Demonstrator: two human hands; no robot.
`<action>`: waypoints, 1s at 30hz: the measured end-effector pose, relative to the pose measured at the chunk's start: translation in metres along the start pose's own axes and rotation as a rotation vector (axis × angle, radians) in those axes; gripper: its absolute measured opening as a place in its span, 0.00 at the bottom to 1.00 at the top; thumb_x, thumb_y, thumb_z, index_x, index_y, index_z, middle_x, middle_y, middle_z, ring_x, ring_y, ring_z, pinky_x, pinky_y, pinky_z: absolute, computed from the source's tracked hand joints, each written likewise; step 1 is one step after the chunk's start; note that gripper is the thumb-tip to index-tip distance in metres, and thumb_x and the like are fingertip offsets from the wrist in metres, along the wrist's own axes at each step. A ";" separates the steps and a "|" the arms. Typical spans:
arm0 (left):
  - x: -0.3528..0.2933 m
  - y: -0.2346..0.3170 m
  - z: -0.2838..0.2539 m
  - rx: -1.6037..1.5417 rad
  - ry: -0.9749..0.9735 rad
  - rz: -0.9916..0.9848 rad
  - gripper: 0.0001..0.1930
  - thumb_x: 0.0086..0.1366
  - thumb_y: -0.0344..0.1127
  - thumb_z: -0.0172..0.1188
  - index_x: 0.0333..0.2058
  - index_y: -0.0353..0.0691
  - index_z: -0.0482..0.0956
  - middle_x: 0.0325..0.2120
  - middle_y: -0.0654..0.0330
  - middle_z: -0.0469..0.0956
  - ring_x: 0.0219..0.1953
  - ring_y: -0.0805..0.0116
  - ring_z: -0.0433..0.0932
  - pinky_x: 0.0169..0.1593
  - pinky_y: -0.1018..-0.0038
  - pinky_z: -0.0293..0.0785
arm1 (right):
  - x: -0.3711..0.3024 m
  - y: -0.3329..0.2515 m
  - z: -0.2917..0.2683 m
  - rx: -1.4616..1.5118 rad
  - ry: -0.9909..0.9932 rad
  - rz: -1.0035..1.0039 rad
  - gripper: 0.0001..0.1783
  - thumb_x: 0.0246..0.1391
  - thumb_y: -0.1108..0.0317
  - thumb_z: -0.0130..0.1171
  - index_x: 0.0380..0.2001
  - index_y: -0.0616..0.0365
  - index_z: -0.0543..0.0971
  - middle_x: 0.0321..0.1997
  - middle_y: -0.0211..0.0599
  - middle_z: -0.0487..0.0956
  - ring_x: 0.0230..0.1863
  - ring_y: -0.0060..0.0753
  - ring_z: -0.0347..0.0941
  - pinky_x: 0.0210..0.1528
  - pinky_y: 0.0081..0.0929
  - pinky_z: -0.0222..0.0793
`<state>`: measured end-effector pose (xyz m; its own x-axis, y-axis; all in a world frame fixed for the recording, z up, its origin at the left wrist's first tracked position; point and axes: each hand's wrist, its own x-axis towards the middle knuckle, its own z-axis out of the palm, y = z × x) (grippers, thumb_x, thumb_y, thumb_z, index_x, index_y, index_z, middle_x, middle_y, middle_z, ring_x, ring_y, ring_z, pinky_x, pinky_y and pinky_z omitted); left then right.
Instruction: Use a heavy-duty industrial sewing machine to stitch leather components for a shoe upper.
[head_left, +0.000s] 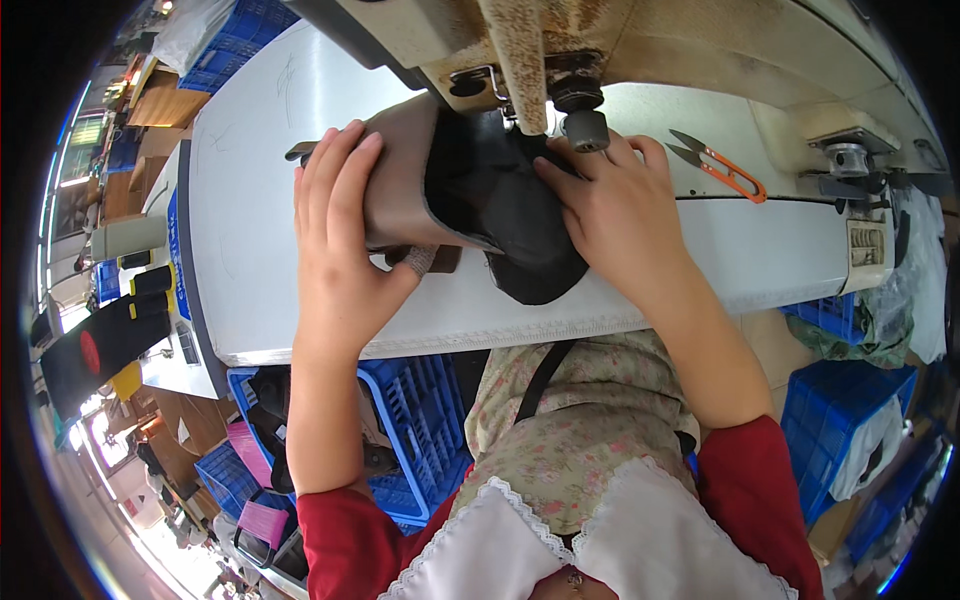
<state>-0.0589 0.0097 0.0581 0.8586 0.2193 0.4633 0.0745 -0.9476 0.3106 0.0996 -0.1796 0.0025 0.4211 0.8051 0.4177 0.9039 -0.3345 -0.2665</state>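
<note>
A taupe leather piece with a black lining (395,180), shaped like a shoe or boot upper, lies under the head of a sewing machine (575,75). My left hand (340,235) grips its left side, fingers over the leather and thumb below, a grey wrap on the thumb. At the right, my right hand (625,210) has bent fingers pressed on the black lining (530,225) close below the machine's head. Its fingertips are partly hidden by the machine. The stitching point is also hidden. A small strap end (300,151) sticks out past my left fingers.
Orange-handled thread snips (735,178) lie on the white machine table (250,250), right of my right hand. A ruler strip runs along the near edge. Blue crates (415,430) with dark pieces stand below left, and another blue crate (840,410) stands below right.
</note>
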 end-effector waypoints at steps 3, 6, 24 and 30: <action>0.000 0.002 -0.001 -0.008 -0.010 -0.005 0.45 0.37 0.27 0.72 0.60 0.41 0.67 0.60 0.51 0.68 0.64 0.47 0.65 0.67 0.50 0.56 | -0.003 -0.001 0.002 -0.031 -0.003 -0.014 0.14 0.52 0.70 0.57 0.41 0.54 0.85 0.46 0.32 0.81 0.57 0.37 0.70 0.55 0.42 0.60; 0.000 0.005 -0.003 0.021 -0.028 -0.011 0.44 0.37 0.27 0.72 0.59 0.40 0.68 0.59 0.51 0.69 0.63 0.46 0.66 0.66 0.51 0.57 | -0.003 -0.002 -0.001 -0.047 -0.012 -0.034 0.14 0.52 0.70 0.56 0.41 0.55 0.85 0.46 0.32 0.80 0.56 0.36 0.71 0.56 0.41 0.60; 0.001 0.008 -0.006 0.073 -0.083 -0.017 0.47 0.38 0.27 0.77 0.60 0.37 0.64 0.62 0.47 0.65 0.63 0.45 0.65 0.64 0.58 0.64 | -0.008 0.001 0.004 -0.032 -0.019 -0.005 0.17 0.50 0.70 0.56 0.44 0.54 0.84 0.50 0.31 0.79 0.56 0.36 0.70 0.61 0.46 0.60; 0.005 0.008 -0.003 0.110 -0.059 -0.026 0.47 0.39 0.28 0.77 0.60 0.37 0.64 0.61 0.47 0.66 0.63 0.44 0.65 0.65 0.57 0.63 | -0.001 0.007 0.007 -0.045 -0.027 0.005 0.17 0.49 0.69 0.58 0.45 0.51 0.84 0.52 0.28 0.79 0.58 0.33 0.70 0.61 0.47 0.59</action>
<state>-0.0556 0.0042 0.0653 0.8840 0.2328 0.4055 0.1490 -0.9623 0.2276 0.1050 -0.1794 -0.0063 0.4239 0.8161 0.3929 0.9045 -0.3595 -0.2292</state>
